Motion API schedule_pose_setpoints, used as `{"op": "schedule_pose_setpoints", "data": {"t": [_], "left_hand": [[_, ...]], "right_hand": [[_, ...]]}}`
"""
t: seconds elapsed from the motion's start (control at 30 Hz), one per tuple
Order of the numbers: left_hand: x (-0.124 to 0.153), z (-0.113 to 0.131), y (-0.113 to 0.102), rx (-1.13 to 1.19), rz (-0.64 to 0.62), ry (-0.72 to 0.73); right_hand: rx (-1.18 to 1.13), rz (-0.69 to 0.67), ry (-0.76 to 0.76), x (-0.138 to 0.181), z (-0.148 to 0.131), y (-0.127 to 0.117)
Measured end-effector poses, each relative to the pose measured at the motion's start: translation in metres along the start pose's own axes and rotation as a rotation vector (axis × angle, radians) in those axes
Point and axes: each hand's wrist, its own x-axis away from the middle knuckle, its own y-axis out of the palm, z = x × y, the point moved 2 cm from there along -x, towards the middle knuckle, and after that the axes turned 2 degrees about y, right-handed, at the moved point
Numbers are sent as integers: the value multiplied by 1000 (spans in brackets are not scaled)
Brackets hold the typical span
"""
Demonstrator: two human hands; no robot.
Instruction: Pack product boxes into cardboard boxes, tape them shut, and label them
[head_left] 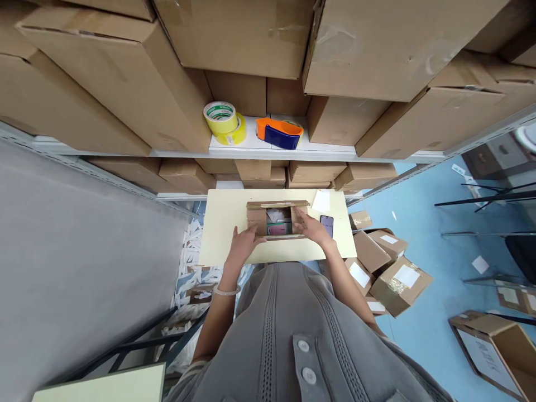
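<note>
Both arms reach forward, elbows bent, over the near edge of the surface [226, 212]. Torso [288, 329] faces that edge squarely, close up.

Left forearm [212, 326] bare, angled inward; left wrist [230, 272] at near edge, left of its middle. Left hand [244, 245] back up, fingers [252, 230] parted, loosely bent, thumb stretched toward the right edge.

Right forearm [352, 287] bare, slanting in from the right; right wrist [329, 247] inside the near right corner. Right hand [311, 229] back up, fingers extended toward the far left corner, slightly separated, reaching nearer the far edge than the left. Hands apart, neither clenched.
</note>
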Motion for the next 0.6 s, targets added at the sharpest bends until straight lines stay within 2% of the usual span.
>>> {"op": "schedule_pose_setpoints", "data": {"t": [0.17, 0.33, 0.47, 0.6], "left_hand": [[-12, -2, -11, -122, 245, -53], [-21, 4, -7, -175, 454, -116], [-26, 10, -2, -164, 426, -55], [-29, 8, 6, -83, 356, -34]], "right_hand": [[-4, 22, 4, 17, 8, 0], [-4, 216, -50, 25, 11, -2], [-7, 367, -101, 21, 7, -4], [36, 340, -136, 14, 0, 3]]}}
